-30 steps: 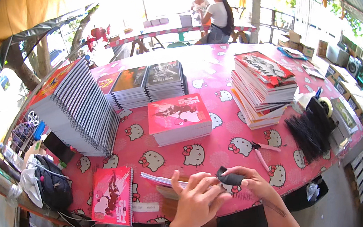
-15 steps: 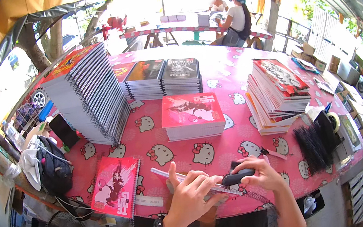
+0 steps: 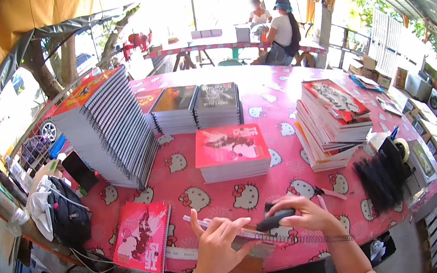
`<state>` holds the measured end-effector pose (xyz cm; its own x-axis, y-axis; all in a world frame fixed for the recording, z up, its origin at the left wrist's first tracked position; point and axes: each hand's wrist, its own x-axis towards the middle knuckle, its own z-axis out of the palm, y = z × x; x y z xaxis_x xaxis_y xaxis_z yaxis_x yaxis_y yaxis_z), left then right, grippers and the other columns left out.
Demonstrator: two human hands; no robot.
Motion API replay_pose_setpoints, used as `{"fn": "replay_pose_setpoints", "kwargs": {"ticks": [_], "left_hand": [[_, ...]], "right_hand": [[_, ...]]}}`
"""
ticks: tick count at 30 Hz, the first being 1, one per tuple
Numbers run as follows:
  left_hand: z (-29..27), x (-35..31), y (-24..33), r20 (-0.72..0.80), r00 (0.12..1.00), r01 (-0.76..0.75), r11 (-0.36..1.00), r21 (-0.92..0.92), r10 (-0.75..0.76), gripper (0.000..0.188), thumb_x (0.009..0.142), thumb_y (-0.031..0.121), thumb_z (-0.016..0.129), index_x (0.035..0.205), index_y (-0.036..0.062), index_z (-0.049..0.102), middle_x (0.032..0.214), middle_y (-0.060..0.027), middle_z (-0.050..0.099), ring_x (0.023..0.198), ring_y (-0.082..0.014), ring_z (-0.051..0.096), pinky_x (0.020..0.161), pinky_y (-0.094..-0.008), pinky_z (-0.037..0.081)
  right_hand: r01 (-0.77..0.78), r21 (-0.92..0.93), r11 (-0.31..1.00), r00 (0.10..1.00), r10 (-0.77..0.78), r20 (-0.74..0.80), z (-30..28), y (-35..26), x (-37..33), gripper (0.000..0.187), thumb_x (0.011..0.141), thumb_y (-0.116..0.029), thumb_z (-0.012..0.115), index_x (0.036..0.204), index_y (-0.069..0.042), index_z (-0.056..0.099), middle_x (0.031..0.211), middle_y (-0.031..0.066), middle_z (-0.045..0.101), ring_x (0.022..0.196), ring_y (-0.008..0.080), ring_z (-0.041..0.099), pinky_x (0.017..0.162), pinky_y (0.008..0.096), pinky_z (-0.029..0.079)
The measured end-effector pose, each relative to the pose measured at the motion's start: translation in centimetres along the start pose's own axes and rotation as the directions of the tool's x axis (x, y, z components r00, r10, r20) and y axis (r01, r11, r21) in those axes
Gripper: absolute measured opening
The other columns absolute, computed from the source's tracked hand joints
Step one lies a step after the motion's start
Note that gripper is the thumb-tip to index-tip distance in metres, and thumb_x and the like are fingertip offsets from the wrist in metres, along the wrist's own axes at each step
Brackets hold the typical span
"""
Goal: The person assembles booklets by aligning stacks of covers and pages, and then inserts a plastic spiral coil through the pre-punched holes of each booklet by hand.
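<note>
My left hand, with a dark watch on its wrist, grips a thin notebook tilted up on its edge. Its fingers wrap over the pages and the index finger points toward the tool. A rounded black hand tool is held in my right hand, close against the notebook's punched edge. From that edge a thin dark spiral coil trails to the right, below my right wrist. The tool's underside is hidden. Left of my hands lies a pink-and-red spiral notebook.
A white ruler-like strip lies by that notebook. Ahead is a stack of pink covers; a tall stack of bound notebooks stands left. Loose booklets, pink-handled pliers and black coils are right. Two people sit beyond.
The view has tilted up slightly, so the table things sit lower. My right hand and the black tool have shifted left along the notebook's edge, and the coil's tail stretches further right.
</note>
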<state>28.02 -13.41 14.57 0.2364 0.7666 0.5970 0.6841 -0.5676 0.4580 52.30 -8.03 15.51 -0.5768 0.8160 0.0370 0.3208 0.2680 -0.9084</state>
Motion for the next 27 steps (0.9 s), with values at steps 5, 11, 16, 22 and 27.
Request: {"fn": "replay_pose_setpoints", "kwargs": {"ticks": [5,11,16,22,27], "left_hand": [[-0.3,0.1,-0.5,0.030,0.999,0.040,0.998,-0.043,-0.039,0.042,0.064,0.037,0.077,0.099,0.0189,0.064,0.074,0.0060,0.059,0.085,-0.0129,0.057,0.107,-0.0616,0.002],[-1.7,0.1,-1.8,-0.045,0.996,0.078,0.993,0.090,-0.074,0.045,0.059,0.033,0.081,0.096,0.0164,0.063,0.077,0.0040,0.059,0.087,-0.0170,0.056,0.109,-0.0582,0.002],[-1.8,-0.1,-1.6,-0.042,0.993,0.115,0.993,0.013,-0.114,0.044,0.059,0.032,0.081,0.096,0.0160,0.063,0.076,0.0029,0.057,0.086,-0.0179,0.056,0.110,-0.0576,0.004],[-2.2,0.4,-1.6,-0.022,0.998,0.067,0.997,0.031,-0.067,0.045,0.060,0.029,0.081,0.098,0.0159,0.062,0.075,0.0037,0.058,0.082,-0.0182,0.056,0.110,-0.0567,0.005],[-2.1,0.5,-1.7,0.026,0.998,0.058,0.998,0.029,-0.059,0.042,0.065,0.037,0.076,0.099,0.0158,0.061,0.082,0.0028,0.060,0.086,-0.0179,0.057,0.108,-0.0593,0.005]], "right_hand": [[0.043,0.080,0.996,0.993,-0.051,0.110,0.9,-0.7,0.6,0.057,0.074,-0.050,0.064,0.107,-0.003,0.064,0.106,0.0136,0.062,0.109,0.0249,0.051,0.096,0.0391,0.036],[0.187,0.260,0.947,0.962,-0.230,0.145,2.1,-2.3,0.5,0.060,0.075,-0.054,0.062,0.111,-0.006,0.063,0.110,0.0140,0.061,0.118,0.0297,0.046,0.100,0.0424,0.033],[0.151,0.084,0.985,0.985,-0.157,0.068,1.8,-2.0,1.4,0.053,0.078,-0.049,0.061,0.107,-0.004,0.064,0.102,0.0124,0.062,0.106,0.0265,0.052,0.091,0.0394,0.040],[-0.135,-0.178,0.975,0.984,0.153,0.093,1.0,-1.4,3.5,0.057,0.079,-0.049,0.061,0.110,0.000,0.062,0.100,0.0127,0.061,0.099,0.0240,0.054,0.084,0.0337,0.042],[0.111,0.304,0.946,0.969,-0.171,0.179,1.4,-0.7,2.8,0.049,0.083,-0.042,0.059,0.104,0.002,0.062,0.098,0.0103,0.059,0.093,0.0200,0.054,0.079,0.0317,0.043]]}}
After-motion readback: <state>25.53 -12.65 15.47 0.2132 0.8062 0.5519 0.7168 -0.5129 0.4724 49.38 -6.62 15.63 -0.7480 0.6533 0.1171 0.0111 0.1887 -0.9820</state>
